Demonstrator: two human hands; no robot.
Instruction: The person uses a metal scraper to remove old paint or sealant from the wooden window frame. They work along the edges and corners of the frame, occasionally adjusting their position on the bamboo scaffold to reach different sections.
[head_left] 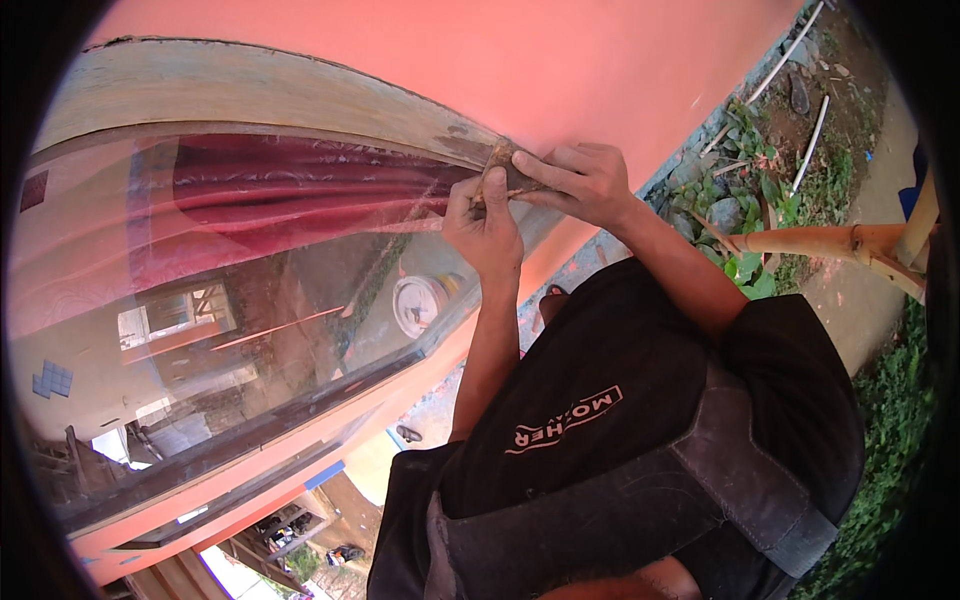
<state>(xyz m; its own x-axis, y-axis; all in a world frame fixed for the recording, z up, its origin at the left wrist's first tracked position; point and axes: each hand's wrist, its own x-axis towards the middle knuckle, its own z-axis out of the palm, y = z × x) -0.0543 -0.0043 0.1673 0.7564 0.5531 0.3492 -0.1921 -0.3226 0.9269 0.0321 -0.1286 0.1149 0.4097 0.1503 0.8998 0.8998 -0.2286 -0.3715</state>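
Note:
Both my hands meet at the corner of a window frame [300, 85], beside the pink wall. Between them is a small, worn brown piece [503, 155] that looks like folded sandpaper; its exact kind is hard to make out. My left hand [487, 232] pinches its near edge, thumb on top and fingers curled. From the right, my right hand [588, 182] grips the same piece with thumb and fingers. Fingers hide part of the piece, so I cannot tell whether it touches the wood.
Window glass [300, 290] on the left shows a red curtain [290, 185] and reflections. Bamboo poles [820, 240] stand at right, near plants [745, 275], stones and white pipes [810, 145] along the foot of the pink wall [600, 60].

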